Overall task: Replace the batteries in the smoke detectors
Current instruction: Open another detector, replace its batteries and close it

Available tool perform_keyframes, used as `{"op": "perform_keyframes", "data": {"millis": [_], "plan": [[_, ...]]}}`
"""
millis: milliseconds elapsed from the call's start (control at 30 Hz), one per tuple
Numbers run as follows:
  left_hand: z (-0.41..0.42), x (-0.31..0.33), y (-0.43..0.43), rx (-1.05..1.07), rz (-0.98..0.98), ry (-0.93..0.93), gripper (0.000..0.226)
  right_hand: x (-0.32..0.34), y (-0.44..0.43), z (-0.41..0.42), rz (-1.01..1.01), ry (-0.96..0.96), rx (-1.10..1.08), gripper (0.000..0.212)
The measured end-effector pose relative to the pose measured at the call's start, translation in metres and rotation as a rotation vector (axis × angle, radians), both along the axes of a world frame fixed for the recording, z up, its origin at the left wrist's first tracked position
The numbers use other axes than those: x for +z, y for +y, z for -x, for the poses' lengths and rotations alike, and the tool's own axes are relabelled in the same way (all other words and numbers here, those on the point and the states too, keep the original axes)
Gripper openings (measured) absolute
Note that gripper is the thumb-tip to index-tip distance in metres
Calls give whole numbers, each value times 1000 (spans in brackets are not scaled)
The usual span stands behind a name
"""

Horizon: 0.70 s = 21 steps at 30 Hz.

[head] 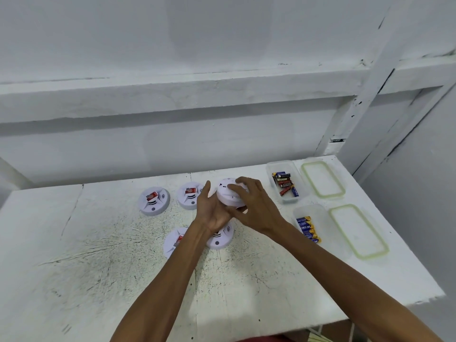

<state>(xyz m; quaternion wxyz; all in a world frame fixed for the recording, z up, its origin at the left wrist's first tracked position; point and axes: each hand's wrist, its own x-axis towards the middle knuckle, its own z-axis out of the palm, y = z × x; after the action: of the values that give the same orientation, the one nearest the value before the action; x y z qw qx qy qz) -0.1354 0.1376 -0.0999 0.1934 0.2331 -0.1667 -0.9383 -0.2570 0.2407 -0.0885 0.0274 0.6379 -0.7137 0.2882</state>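
So you've got one smoke detector (230,195) lifted off the table (98,243), held between both hands toward the back middle of the tabletop. Your left hand (212,213) cups it from underneath with the thumb sticking up along its left edge, and your right hand (254,206) is curled over the top and right side, fingertips (232,186) pressed on its upper face. Both are gripping it, not pinching anything small.

It's a round white puck, tilted a bit, with a couple of small dark marks near the top edge. Can't tell whether its battery bay is open from this angle.

Four more detectors sit on the table: two at the back left (154,201) (190,195), each showing a red battery, and two nearer you (174,241) (219,238), partly hidden under your left forearm.

Off to the right there's a clear tub of mixed loose batteries (285,185) with its green-rimmed lid (322,178) beside it, and a second tub with blue-and-gold batteries (307,228), lid (357,230) alongside too.
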Motion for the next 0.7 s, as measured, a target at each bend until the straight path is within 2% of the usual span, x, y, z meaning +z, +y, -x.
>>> {"op": "perform_keyframes", "data": {"millis": [100,133,233,400,467,700], "plan": [[-3,-2,-3,-27,68,-96,61,6,-1,5,27,-124,-72,43],[-4,-5,-4,-37,110,-145,53,9,-1,7,36,-251,-134,41],[-6,-5,-3,-48,245,-233,32,21,-4,11,-3,-808,-253,40],[-4,2,3,19,367,-242,31,13,-12,14,-99,-1271,-250,37],[-4,2,2,43,364,-253,27,11,-14,15,-92,-1318,-288,33],[-9,2,-5,-27,344,-336,16,10,-14,28,-52,-1291,-375,28]]}}
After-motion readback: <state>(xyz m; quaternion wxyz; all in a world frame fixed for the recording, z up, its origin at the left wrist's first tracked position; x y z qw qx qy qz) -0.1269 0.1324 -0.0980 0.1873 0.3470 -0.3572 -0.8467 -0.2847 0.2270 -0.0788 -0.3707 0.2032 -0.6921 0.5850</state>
